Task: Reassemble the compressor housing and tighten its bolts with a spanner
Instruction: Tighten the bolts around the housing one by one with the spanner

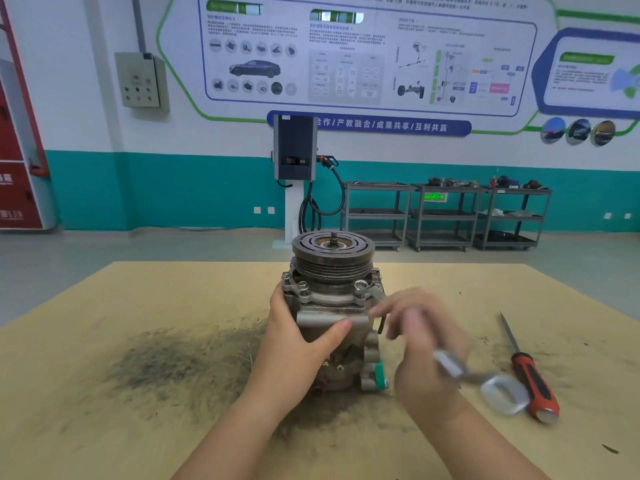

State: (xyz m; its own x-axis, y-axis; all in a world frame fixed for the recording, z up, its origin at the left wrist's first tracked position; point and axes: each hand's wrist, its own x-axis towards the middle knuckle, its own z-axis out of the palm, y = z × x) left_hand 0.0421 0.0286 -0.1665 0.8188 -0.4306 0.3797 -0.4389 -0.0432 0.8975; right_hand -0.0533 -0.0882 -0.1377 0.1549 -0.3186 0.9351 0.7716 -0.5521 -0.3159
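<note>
Left hand (304, 336) grips the near face of the compressor (334, 306), thumb laid across a grey metal block. Right hand (420, 344), motion-blurred, is curled round the handle of a silver spanner (485, 379), whose far tip rests by a bolt (362, 285) on the housing flange at about 2 o'clock of the body. The compressor stands upright at the centre of the counter (138, 427), grooved pulley uppermost, threaded shaft stub at its hub, green cap low on its right side. Cast metal, dull and grimy. At 3 o'clock lies a screwdriver (530, 375) with a red-and-black handle. The counter is covered in tan board, smudged dark grey to the left of the compressor. Beyond, at 12 o'clock: grey floor, a charging post (295, 157) with looped cable, three metal shelf carts (446, 216), and a white-and-teal wall bearing a printed poster (363, 57).
</note>
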